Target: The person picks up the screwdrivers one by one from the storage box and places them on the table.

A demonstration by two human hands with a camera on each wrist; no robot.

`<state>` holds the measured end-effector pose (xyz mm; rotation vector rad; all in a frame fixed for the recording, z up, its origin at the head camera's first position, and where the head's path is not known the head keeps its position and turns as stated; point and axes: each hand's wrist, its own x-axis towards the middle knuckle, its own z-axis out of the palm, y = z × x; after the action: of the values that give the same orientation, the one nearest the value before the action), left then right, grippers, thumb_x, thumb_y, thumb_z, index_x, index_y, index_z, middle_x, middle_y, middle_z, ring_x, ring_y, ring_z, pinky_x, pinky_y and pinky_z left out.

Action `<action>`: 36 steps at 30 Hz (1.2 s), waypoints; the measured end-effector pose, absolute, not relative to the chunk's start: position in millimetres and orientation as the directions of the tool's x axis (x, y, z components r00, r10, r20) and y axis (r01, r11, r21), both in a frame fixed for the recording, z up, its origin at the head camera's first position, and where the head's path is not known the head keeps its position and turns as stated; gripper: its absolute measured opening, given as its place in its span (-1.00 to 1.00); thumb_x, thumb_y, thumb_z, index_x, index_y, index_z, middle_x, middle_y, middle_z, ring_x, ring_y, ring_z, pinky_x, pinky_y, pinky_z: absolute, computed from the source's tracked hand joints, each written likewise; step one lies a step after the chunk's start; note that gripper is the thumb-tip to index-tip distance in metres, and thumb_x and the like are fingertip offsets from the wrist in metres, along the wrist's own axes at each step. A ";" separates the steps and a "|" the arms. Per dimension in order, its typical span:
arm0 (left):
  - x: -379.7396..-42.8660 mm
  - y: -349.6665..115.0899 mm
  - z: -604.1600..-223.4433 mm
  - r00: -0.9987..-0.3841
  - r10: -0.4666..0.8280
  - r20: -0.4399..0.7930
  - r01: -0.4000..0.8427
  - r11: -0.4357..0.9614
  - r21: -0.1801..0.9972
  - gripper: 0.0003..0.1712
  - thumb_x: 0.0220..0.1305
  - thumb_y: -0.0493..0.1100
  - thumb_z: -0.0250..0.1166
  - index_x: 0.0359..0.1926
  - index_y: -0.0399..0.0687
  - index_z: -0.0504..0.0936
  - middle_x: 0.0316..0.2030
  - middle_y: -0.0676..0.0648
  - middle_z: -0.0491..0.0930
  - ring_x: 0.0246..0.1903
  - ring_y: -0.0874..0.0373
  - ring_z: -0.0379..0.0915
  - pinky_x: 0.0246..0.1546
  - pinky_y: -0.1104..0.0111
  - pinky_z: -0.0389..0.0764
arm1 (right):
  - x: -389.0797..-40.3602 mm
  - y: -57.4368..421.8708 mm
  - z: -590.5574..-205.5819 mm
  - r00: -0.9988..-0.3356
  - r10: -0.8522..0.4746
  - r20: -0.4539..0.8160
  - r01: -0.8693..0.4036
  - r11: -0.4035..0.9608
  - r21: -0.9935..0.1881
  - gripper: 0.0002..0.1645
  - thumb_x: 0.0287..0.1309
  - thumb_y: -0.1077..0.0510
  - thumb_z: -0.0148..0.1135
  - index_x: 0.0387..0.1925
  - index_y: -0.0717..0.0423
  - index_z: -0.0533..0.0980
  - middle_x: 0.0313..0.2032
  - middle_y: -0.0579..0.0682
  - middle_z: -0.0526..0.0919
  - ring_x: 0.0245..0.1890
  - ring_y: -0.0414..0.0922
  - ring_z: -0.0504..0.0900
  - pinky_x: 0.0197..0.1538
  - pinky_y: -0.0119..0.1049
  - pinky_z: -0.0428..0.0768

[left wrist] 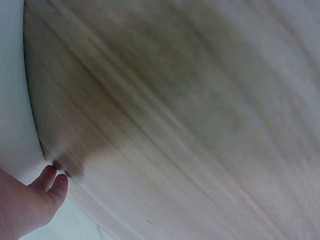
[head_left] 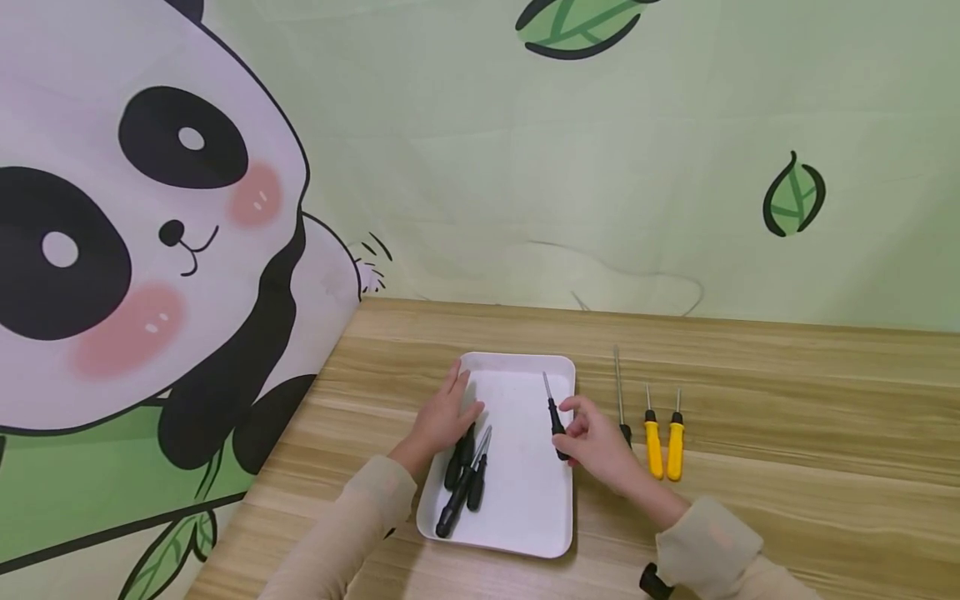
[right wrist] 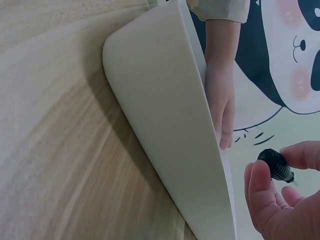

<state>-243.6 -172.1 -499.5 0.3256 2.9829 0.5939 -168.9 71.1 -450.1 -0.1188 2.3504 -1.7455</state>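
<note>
My right hand (head_left: 596, 446) pinches a small black-handled screwdriver (head_left: 556, 417) between thumb and fingers, over the right side of a white tray (head_left: 517, 500). Its thin shaft points up and away. In the right wrist view the rounded end of that black handle (right wrist: 272, 161) shows between the fingertips, above the tray's rim. My left hand (head_left: 442, 421) rests on the tray's left edge, fingers extended. Partly beneath it, several black-handled screwdrivers (head_left: 454, 504) lie in the tray's left part.
Right of the tray, two yellow-handled screwdrivers (head_left: 676, 450) lie side by side on the wooden table (head_left: 825, 433). Near them is a longer screwdriver (head_left: 618, 387), its dark handle partly hidden by my right hand. A panda-printed backdrop (head_left: 637, 167) stands behind the table.
</note>
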 end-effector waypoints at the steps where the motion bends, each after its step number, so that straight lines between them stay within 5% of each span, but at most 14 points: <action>1: -243.7 -172.2 -499.6 -0.974 0.223 -0.039 0.191 0.902 0.387 -0.24 0.25 0.14 0.00 0.35 -0.11 0.03 0.41 -0.06 -0.23 0.16 -0.10 0.28 0.08 0.06 0.37 | -169.0 72.3 -450.4 -0.976 -0.187 -0.111 0.051 0.298 -0.953 -0.55 0.00 0.36 0.16 -0.03 0.25 0.29 -0.55 0.04 0.41 -0.66 -0.16 0.40 -0.51 -0.37 0.52; 36: -242.9 -172.8 -500.0 -0.971 0.237 -0.001 0.219 0.899 0.379 -0.27 0.26 0.12 0.01 0.33 -0.16 0.09 0.40 -0.11 -0.17 0.15 -0.13 0.28 0.06 0.06 0.39 | -170.1 118.3 -452.4 -0.985 -0.128 -0.113 0.081 0.231 -0.970 -0.52 0.06 0.34 0.10 0.04 0.32 0.23 -0.50 0.00 0.41 -0.57 -0.22 0.47 -0.41 -0.26 0.59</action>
<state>-242.9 -172.8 -500.0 0.3625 3.0153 0.5936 -170.1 118.3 -452.4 -0.0447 2.3262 -1.8498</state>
